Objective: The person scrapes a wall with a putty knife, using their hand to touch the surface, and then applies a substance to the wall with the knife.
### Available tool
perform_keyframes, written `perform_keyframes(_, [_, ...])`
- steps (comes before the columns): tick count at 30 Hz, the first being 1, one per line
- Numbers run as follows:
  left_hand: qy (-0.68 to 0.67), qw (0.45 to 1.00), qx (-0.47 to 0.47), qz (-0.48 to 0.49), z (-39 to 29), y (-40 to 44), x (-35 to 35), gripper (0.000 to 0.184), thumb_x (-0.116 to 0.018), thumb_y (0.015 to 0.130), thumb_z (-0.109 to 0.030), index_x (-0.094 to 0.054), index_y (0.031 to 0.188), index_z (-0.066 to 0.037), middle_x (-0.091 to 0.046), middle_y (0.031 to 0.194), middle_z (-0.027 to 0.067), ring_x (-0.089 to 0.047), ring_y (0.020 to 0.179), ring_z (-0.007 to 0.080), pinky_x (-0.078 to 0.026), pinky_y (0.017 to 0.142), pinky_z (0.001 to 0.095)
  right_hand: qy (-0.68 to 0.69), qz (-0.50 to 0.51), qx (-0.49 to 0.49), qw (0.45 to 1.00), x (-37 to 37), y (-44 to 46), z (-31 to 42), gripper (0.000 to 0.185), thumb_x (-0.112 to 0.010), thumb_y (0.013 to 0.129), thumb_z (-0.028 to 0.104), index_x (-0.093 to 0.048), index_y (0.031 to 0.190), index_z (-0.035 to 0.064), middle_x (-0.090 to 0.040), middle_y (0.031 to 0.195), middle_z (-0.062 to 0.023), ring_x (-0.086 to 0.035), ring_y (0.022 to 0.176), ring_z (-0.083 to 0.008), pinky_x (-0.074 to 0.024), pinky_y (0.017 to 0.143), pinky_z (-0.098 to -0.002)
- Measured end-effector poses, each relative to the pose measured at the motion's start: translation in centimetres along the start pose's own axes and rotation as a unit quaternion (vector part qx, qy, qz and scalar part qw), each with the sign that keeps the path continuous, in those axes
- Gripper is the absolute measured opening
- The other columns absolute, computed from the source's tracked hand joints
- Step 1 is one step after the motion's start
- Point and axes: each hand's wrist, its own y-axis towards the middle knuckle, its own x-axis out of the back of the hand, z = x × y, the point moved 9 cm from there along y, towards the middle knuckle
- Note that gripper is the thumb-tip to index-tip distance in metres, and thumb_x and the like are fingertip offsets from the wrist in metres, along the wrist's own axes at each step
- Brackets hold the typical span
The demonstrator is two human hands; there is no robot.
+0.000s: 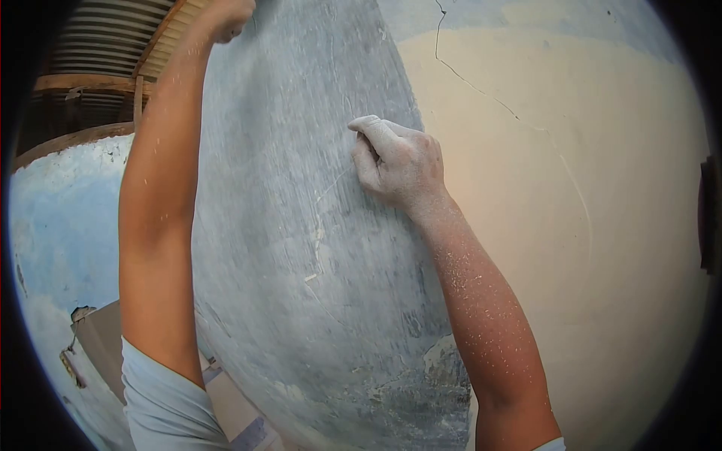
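Note:
My right hand [398,161], coated in white dust, is closed against the grey scraped wall [286,210], near where the grey meets the cream part. Its fingers curl toward the surface, and whatever they might hold is hidden. Up at the top edge, my left hand [228,21] is partly cut off by the frame. Its fingers are curled closed beside the grey wall, and I cannot make out anything in them. Pale specks of dust cover the right forearm. Light scratches and a chipped whitish line mark the grey surface between and below my hands.
A cream wall [511,225] with a long thin crack [481,92] fills the right side. On the left stand a worn blue-and-white wall [68,203] and a wooden beam [90,83] under corrugated roofing [105,37]. Something dark [705,214] sits at the far right edge.

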Motion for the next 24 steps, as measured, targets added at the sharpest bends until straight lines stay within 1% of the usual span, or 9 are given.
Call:
perform_keyframes(3, [-0.031,0.999,-0.026,-0.010,0.4,-5.3,0.4,0.032,-0.049,0.107,-0.027,-0.058,0.088,-0.003,-0.044,0.060,-0.0007,-0.035,0.045,0.0104,-0.027,0.040,0.0319,0.008,-0.009,0.005,1.000,0.1,0.0,0.0,0.017,-0.065,0.087,0.010,-0.072,0.102,0.0100,-0.073,0.082,-0.0092,-0.072,0.071,-0.0275,-0.0568,0.063,-0.0398])
perform_keyframes(5, [-0.065,0.998,-0.015,-0.006,-0.3,-9.3,1.2,0.026,-0.050,0.101,-0.017,-0.060,0.087,0.002,-0.050,0.059,0.0056,-0.042,0.044,0.0145,-0.031,0.040,0.0324,0.012,-0.018,0.009,1.000,0.3,0.1,0.0,0.017,-0.064,0.087,0.010,-0.072,0.102,0.0099,-0.074,0.082,-0.0092,-0.072,0.071,-0.0275,-0.0568,0.063,-0.0398])
perform_keyframes(8, [-0.012,1.000,-0.005,-0.016,1.3,-4.8,0.6,0.033,-0.050,0.109,-0.031,-0.059,0.091,-0.005,-0.044,0.062,-0.0006,-0.036,0.046,0.0104,-0.029,0.041,0.0314,0.004,0.004,-0.002,1.000,0.0,0.0,0.1,0.017,-0.064,0.087,0.010,-0.072,0.102,0.0097,-0.074,0.083,-0.0091,-0.073,0.070,-0.0274,-0.0570,0.063,-0.0399])
perform_keyframes(12, [0.070,0.995,0.064,0.007,0.4,1.5,1.2,0.028,-0.049,0.108,-0.026,-0.061,0.095,-0.005,-0.046,0.061,0.0000,-0.037,0.044,0.0112,-0.030,0.040,0.0325,-0.002,0.003,-0.005,1.000,-0.1,0.1,0.0,0.017,-0.064,0.087,0.010,-0.072,0.102,0.0097,-0.074,0.082,-0.0091,-0.073,0.070,-0.0273,-0.0571,0.063,-0.0399])
perform_keyframes(16, [0.001,1.000,0.026,-0.010,0.9,-3.1,0.0,0.027,-0.048,0.107,-0.025,-0.061,0.095,-0.004,-0.047,0.061,0.0011,-0.038,0.044,0.0119,-0.031,0.040,0.0328,0.003,-0.006,-0.005,1.000,0.1,0.1,-0.1,0.017,-0.065,0.087,0.011,-0.072,0.102,0.0103,-0.074,0.082,-0.0094,-0.072,0.070,-0.0286,-0.0568,0.063,-0.0404])
perform_keyframes(18, [0.032,0.996,-0.076,-0.037,-0.2,-7.2,0.4,0.030,-0.051,0.103,-0.022,-0.064,0.094,0.004,-0.054,0.061,0.0078,-0.049,0.046,0.0170,-0.036,0.038,0.0367,0.006,-0.012,0.005,1.000,0.1,-0.2,0.2,0.017,-0.065,0.087,0.011,-0.072,0.102,0.0104,-0.074,0.083,-0.0095,-0.072,0.070,-0.0290,-0.0568,0.063,-0.0405])
perform_keyframes(21, [0.018,0.998,-0.035,-0.047,1.3,-5.4,0.5,0.030,-0.050,0.103,-0.021,-0.065,0.098,0.005,-0.058,0.062,0.0116,-0.052,0.045,0.0202,-0.040,0.040,0.0397,0.001,-0.018,0.014,1.000,0.4,0.0,0.1,0.017,-0.065,0.087,0.011,-0.072,0.102,0.0106,-0.074,0.082,-0.0092,-0.072,0.071,-0.0290,-0.0567,0.063,-0.0404])
perform_keyframes(22, [0.002,0.998,-0.021,-0.060,1.3,-4.0,1.2,0.028,-0.050,0.106,-0.027,-0.061,0.093,-0.005,-0.047,0.060,0.0015,-0.040,0.044,0.0115,-0.031,0.039,0.0329,0.000,-0.011,0.013,1.000,0.3,0.0,0.2,0.017,-0.065,0.087,0.011,-0.072,0.102,0.0106,-0.074,0.082,-0.0090,-0.072,0.070,-0.0287,-0.0567,0.062,-0.0402])
perform_keyframes(24, [0.004,0.999,0.018,-0.044,0.7,-0.9,1.8,0.028,-0.052,0.105,-0.026,-0.061,0.090,-0.005,-0.046,0.059,0.0010,-0.039,0.044,0.0103,-0.029,0.040,0.0318,-0.004,-0.002,0.008,1.000,0.0,0.1,0.1,0.017,-0.065,0.087,0.011,-0.072,0.102,0.0105,-0.074,0.082,-0.0089,-0.072,0.070,-0.0284,-0.0566,0.062,-0.0402])
